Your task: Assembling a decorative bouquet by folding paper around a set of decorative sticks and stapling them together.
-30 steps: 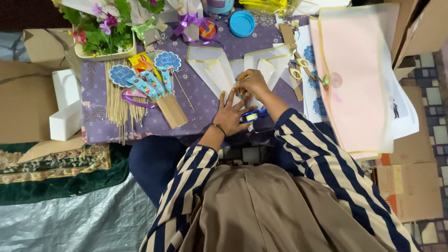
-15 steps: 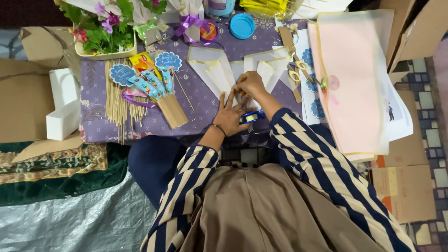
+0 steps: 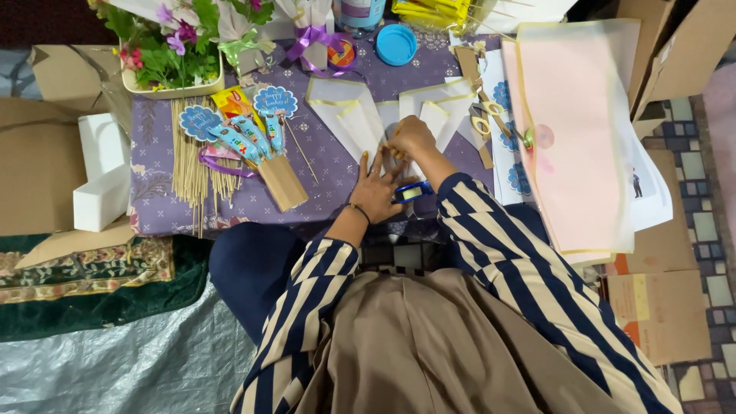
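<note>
Both hands work at the near edge of a low table (image 3: 322, 161) covered with a purple patterned cloth. The left hand (image 3: 376, 192) lies flat with its fingers spread, pressing down on a white paper cone (image 3: 349, 119) edged in pale yellow, which lies on the cloth in the middle of the table. The right hand (image 3: 410, 138) is curled just beyond it, fingers bunched at the fold of the paper; whether it pinches the paper or something small is too hidden to tell. A second folded cone (image 3: 437, 107) lies just beside the first, to the right. A blue tape dispenser (image 3: 414, 190) sits at the table edge, touching the left hand. To the left lie a spread of thin wooden sticks (image 3: 192, 165), too many to count, and a brown paper pocket (image 3: 282, 182) with several blue tags on sticks fanning out of it. At the far edge stand a white tray of flowers (image 3: 165, 57), a purple ribbon bow (image 3: 322, 38) and one blue round lid (image 3: 396, 44). To the right a pair of scissors (image 3: 483, 123) rests on printed sheets, beside a large pink paper sheet (image 3: 571, 130) that overhangs the table. One white foam block (image 3: 100, 172) stands off the table's left side, with brown cardboard (image 3: 34, 165) behind it. The striped sleeves cover the table's near edge.
</note>
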